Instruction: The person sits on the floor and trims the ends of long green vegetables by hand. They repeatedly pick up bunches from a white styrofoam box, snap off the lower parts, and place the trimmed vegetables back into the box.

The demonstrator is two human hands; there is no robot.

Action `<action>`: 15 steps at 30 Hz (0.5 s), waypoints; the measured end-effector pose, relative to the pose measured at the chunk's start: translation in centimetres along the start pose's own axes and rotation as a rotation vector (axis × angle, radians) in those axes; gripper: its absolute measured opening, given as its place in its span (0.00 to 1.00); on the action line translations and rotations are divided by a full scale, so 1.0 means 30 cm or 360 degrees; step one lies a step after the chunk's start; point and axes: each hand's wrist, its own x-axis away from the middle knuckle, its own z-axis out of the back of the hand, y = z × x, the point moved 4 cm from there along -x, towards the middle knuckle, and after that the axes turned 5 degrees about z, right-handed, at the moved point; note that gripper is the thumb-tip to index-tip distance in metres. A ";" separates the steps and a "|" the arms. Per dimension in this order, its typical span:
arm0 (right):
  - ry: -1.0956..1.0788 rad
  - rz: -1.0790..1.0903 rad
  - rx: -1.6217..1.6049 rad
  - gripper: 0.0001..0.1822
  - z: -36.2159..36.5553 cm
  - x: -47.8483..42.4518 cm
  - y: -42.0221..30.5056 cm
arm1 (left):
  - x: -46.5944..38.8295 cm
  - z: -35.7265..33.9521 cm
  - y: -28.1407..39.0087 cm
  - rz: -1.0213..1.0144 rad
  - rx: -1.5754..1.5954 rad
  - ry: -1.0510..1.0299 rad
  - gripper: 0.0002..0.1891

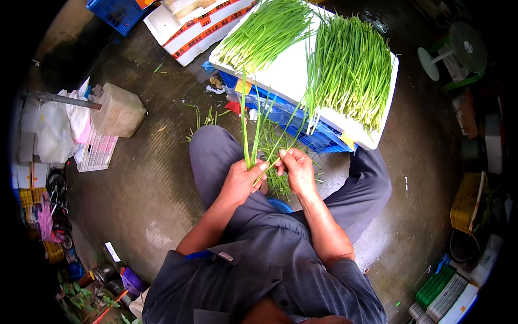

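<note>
Above my lap, my left hand (pixel 239 181) grips a few long green Chinese chive stalks (pixel 246 133), their leaves pointing up and away from me. My right hand (pixel 298 170) pinches a thin stalk between thumb and forefinger, close beside the left. In front of me a white foam board or lid (pixel 289 67) rests on a blue plastic crate (pixel 279 117). Two piles of chives lie on it: a smaller left pile (pixel 267 36) and a thicker right pile (pixel 352 73), their pale stem ends towards me. Loose green trimmings (pixel 279 178) litter the floor between my legs.
White foam boxes (pixel 210 30) with printed tape stand beyond, left of the crate. At left are a stone-like block (pixel 121 109) with a pole and a white plastic basket (pixel 97 150). A fan (pixel 465 46) stands far right; a yellow crate (pixel 465 202) and stacked trays (pixel 441 287) sit below.
</note>
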 end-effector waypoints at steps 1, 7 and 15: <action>0.0003 -0.0014 -0.0054 0.12 0.002 0.003 0.003 | 0.007 0.000 0.002 0.0014 -0.0012 0.0004 0.07; 0.0024 -0.0035 -0.0246 0.11 0.009 0.008 0.022 | 0.087 0.038 0.023 0.0063 -0.0106 0.0027 0.08; 0.0026 -0.0112 -0.0266 0.11 0.012 0.001 0.044 | 0.271 0.245 0.007 0.0219 -0.0112 0.0140 0.07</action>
